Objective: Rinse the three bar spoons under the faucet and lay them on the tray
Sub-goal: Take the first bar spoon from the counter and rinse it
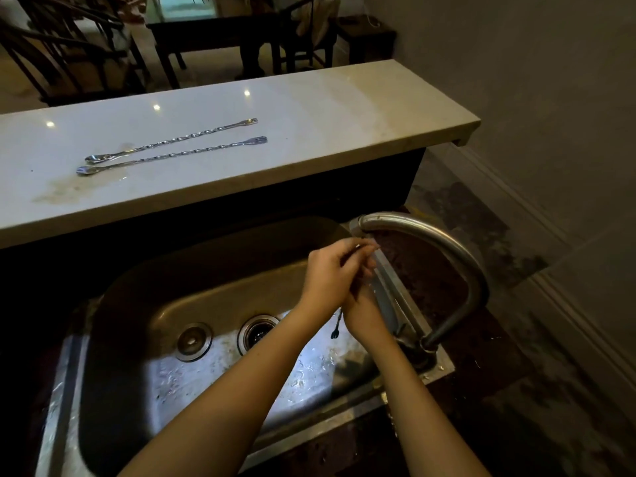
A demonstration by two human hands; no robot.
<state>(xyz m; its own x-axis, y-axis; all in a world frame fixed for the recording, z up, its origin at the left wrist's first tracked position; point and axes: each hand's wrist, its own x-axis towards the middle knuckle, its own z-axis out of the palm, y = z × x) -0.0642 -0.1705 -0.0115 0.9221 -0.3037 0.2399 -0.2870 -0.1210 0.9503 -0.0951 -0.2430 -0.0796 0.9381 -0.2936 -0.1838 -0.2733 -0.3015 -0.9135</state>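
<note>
Under the faucet (430, 242) spout, over the right side of the steel sink (206, 304), both hands are meeting. The left hand (330, 273) is curling its fingers around a thin bar spoon (361, 246), whose tip is poking out just below the spout. The right hand (363, 311) is pressing in beneath it, its grip hidden, so I cannot tell what it is holding. Two more bar spoons (172, 148) are lying side by side on the pale bench (309, 132) behind the sink.
</note>
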